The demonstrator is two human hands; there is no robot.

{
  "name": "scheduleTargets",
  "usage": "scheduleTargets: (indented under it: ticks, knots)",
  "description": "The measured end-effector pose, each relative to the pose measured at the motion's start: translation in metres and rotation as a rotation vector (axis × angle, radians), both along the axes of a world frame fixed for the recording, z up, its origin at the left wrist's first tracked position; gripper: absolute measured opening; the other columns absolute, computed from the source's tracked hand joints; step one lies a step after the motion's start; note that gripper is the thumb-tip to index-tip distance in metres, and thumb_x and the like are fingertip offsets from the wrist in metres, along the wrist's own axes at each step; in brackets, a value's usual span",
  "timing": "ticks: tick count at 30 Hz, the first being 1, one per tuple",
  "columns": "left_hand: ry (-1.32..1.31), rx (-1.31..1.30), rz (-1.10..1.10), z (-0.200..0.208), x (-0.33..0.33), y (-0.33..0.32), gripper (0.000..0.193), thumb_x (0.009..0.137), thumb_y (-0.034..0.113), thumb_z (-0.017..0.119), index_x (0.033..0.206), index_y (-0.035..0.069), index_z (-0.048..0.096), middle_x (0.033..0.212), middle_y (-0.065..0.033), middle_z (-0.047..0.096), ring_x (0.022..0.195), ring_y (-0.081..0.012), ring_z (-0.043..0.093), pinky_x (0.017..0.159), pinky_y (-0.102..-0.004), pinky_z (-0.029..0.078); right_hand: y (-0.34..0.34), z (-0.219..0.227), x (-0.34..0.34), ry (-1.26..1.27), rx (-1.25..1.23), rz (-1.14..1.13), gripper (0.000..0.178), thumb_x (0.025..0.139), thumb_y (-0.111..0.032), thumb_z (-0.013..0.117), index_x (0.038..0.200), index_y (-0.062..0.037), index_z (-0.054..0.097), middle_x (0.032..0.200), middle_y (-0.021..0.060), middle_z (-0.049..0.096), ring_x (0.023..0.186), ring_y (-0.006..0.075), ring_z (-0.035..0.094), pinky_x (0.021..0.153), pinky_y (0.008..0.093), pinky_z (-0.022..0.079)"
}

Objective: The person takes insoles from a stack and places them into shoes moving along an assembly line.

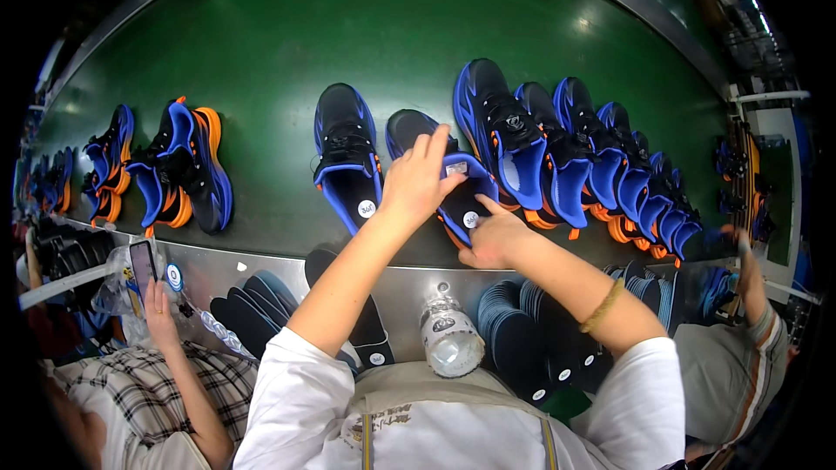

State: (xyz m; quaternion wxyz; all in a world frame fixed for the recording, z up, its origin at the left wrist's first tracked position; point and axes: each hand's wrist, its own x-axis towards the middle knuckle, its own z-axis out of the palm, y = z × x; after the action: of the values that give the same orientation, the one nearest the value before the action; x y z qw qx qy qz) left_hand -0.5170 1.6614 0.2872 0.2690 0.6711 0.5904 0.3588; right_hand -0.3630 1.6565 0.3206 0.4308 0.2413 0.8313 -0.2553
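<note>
A black and blue sneaker (406, 129) lies on the green belt between my hands, toe pointing away, with a dark insole (461, 200) bearing a round white label inside it. My left hand (416, 176) reaches over its laces and tongue, fingers stretched out, the thumb at the shoe opening. At the heel end, my right hand (501, 235) grips the collar, index finger at the rim and thumb on the near side. Just left stands another sneaker (342, 122), also with a labelled insole showing. My left hand partly hides the middle of the worked sneaker.
A row of sneakers (570, 157) runs right along the green belt (261, 43); more sneakers (209, 174) lie left. On the metal ledge are stacked insoles (514, 322) and a clear plastic container (451, 344). A person at left holds a phone (143, 265); another person (727, 365) is at right.
</note>
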Motion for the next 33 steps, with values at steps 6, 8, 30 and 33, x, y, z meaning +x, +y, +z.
scheduleTargets:
  ticks: [6, 8, 30, 33]
  knots:
    - [0.110, -0.134, -0.072, 0.010, 0.002, -0.001, 0.052, 0.071, 0.021, 0.071, 0.112, 0.005, 0.043, 0.083, -0.0182, 0.061, 0.077, -0.0329, 0.060, 0.063, -0.0395, 0.048, -0.051, 0.013, 0.045, 0.767, 0.637, -0.340, 0.022, 0.075, -0.018, 0.060, 0.087, -0.0003, 0.059, 0.089, 0.0116, 0.055, 0.096, 0.0274, 0.051, 0.099, 0.0446, 0.029]
    - [0.047, -0.034, -0.057, 0.010, 0.001, -0.010, 0.037, 0.076, 0.022, 0.067, 0.102, 0.003, 0.049, 0.080, -0.0185, 0.061, 0.075, -0.0334, 0.060, 0.062, -0.0377, 0.048, -0.076, 0.020, 0.059, 0.763, 0.603, -0.486, 0.019, 0.070, -0.008, 0.063, 0.087, 0.0000, 0.059, 0.100, 0.0115, 0.051, 0.098, 0.0301, 0.048, 0.091, 0.0443, 0.036]
    - [0.261, 0.089, 0.123, -0.019, 0.030, -0.021, 0.038, 0.080, 0.022, 0.061, 0.112, 0.004, 0.049, 0.089, -0.0148, 0.061, 0.079, -0.0327, 0.061, 0.067, -0.0380, 0.048, -0.023, -0.039, -0.011, 0.326, 0.529, -0.350, 0.076, 0.074, -0.053, 0.049, 0.123, 0.0051, 0.044, 0.130, 0.0241, 0.042, 0.125, 0.0318, 0.035, 0.108, 0.0368, 0.019]
    - [0.284, 0.161, 0.124, -0.018, 0.030, -0.023, 0.039, 0.080, 0.021, 0.062, 0.112, 0.005, 0.049, 0.087, -0.0141, 0.062, 0.072, -0.0314, 0.062, 0.062, -0.0369, 0.049, -0.034, -0.007, 0.005, -0.034, 0.177, -0.154, 0.065, 0.077, -0.047, 0.051, 0.115, 0.0058, 0.051, 0.132, 0.0231, 0.040, 0.125, 0.0317, 0.036, 0.108, 0.0352, 0.019]
